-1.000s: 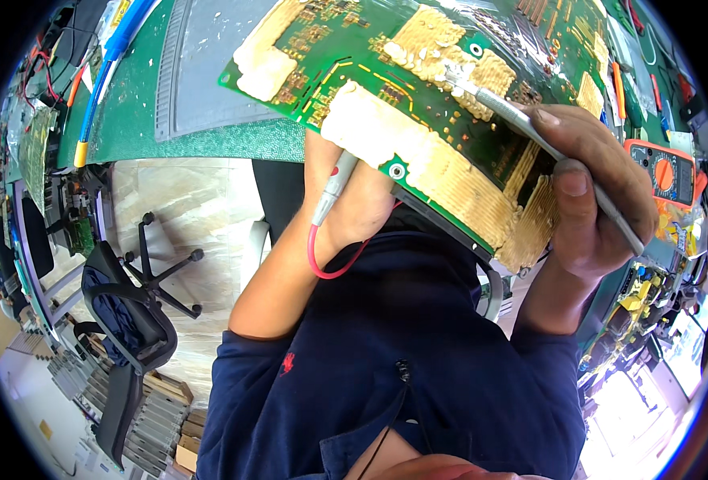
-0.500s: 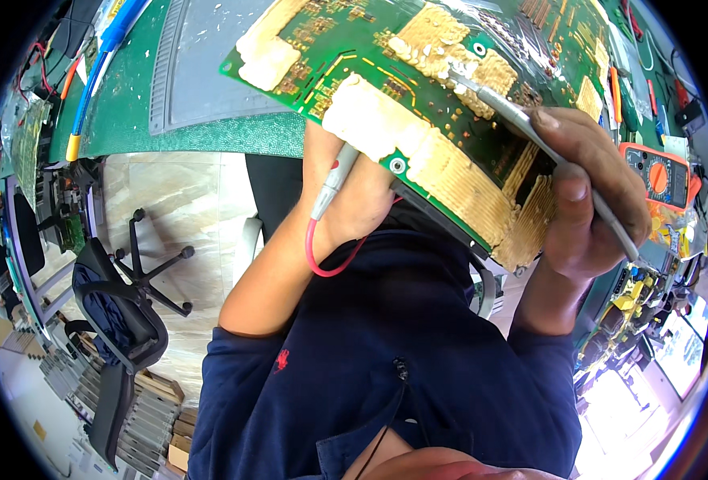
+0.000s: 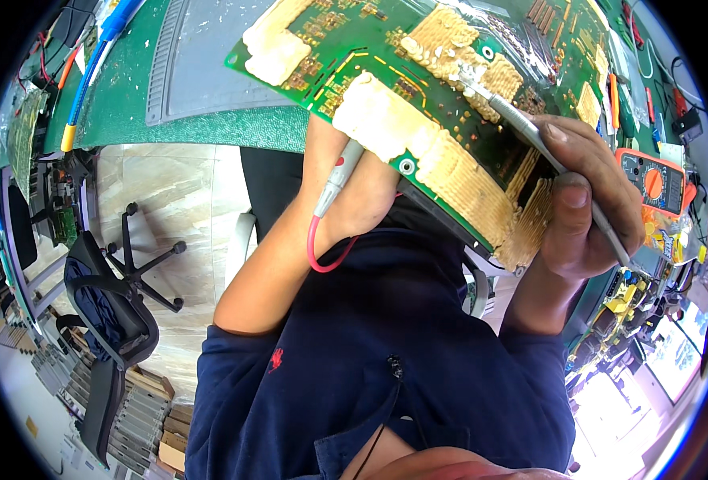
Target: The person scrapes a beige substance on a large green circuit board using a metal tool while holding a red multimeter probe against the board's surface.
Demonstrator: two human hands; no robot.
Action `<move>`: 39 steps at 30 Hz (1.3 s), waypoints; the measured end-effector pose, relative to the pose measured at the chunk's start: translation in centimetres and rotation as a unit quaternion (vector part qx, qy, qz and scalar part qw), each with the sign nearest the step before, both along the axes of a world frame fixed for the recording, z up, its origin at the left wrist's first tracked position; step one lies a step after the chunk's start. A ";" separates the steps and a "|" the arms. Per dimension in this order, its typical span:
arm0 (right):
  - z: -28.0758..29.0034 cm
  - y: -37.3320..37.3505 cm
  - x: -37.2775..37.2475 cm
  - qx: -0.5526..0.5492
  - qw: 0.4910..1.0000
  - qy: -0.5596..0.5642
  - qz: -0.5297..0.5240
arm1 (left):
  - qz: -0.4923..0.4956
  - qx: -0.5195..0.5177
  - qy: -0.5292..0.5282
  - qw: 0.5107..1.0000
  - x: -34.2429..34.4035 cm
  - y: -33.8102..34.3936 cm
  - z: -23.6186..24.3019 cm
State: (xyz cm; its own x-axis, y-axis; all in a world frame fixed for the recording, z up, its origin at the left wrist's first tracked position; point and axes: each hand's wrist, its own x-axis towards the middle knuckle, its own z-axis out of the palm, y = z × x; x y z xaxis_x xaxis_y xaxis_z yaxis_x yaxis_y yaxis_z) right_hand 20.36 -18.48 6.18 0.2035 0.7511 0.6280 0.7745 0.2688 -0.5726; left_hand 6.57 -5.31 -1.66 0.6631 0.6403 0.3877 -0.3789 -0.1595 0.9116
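Observation:
A large green circuit board (image 3: pixel 354 40) is tilted up over the table's near edge, with thick cream-coloured ridged patches (image 3: pixel 466 180) along its edge and middle. My left hand (image 3: pixel 362 196) holds it from below at the near edge; its fingers are hidden under the board. A grey test probe (image 3: pixel 342 176) with a red lead lies across that hand, its tip hidden behind the board. Pinched in my right hand (image 3: pixel 590 192), above the board's right side, is a slim grey metal tool (image 3: pixel 522 124). Its tip touches a crumbled cream patch (image 3: pixel 490 76) near a metal-ringed hole.
A grey mat (image 3: pixel 210 72) lies on the green table (image 3: pixel 282 132). A blue-and-yellow cable-like tool (image 3: pixel 90 84) is at the left. An orange multimeter (image 3: pixel 652 182) sits at the right. On the tiled floor behind stands a black office chair (image 3: pixel 110 312).
The board and both tools have shifted slightly rightward against the table. The metal tool's tip stays at the same cream patch.

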 end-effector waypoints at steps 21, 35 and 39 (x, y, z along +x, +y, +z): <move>0.6 0.0 -0.9 -0.017 0.997 0.068 -0.044 | -0.010 -0.074 0.070 0.995 -0.9 -0.4 1.4; 0.6 0.7 0.0 -0.018 0.998 -0.054 0.035 | -0.021 -0.091 0.080 0.992 -1.0 -0.4 1.6; 0.9 0.6 -0.2 -0.026 0.997 -0.070 0.030 | -0.027 -0.043 0.081 0.995 -1.1 -0.1 1.5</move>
State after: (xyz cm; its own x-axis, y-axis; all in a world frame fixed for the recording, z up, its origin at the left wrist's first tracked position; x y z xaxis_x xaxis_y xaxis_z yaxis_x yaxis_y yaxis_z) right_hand 20.12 -17.87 7.08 0.0711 0.7915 0.6071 0.8310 0.2897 -0.4749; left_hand 5.47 -5.44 -0.18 0.7471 0.6280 0.2179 -0.2313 -0.0618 0.9709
